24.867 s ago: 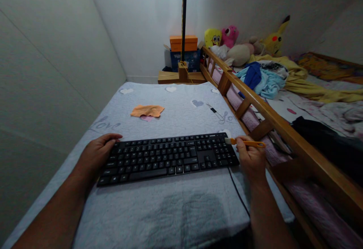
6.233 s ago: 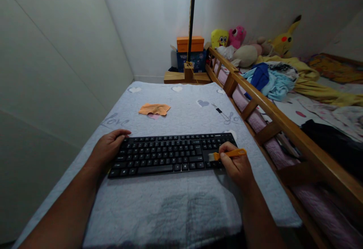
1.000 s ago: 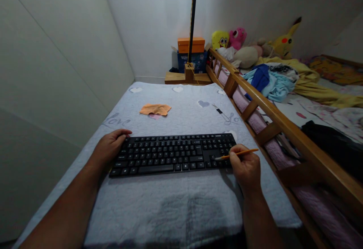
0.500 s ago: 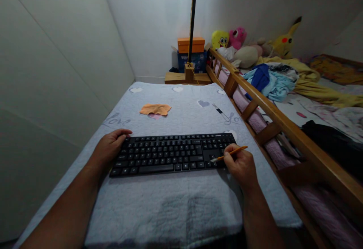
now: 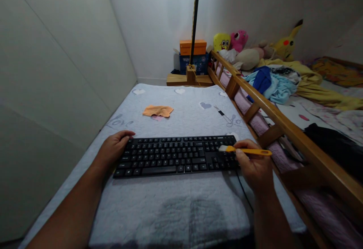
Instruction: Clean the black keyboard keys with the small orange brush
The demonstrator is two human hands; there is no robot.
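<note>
A black keyboard lies flat on the pale blue cloth-covered surface. My left hand grips its left end, thumb and fingers along the upper left corner. Pinched in my right hand is a brush with a yellow-orange handle and pale bristles. The bristles are over the number-pad side of the keyboard; whether they touch the keys cannot be made out. Beyond the keyboard lie an orange cloth and a thin wire tool with a black middle.
A wooden rail runs along the right side, with clothes and plush toys beyond it. A dark pole rises from a wooden base at the back, by an orange box. A cable hangs below the keyboard's right end.
My right hand has moved right, and the brush has turned flatter, its bristles shifting up and right over the keyboard. My left hand keeps its place on the keyboard. The view has shifted slightly.
</note>
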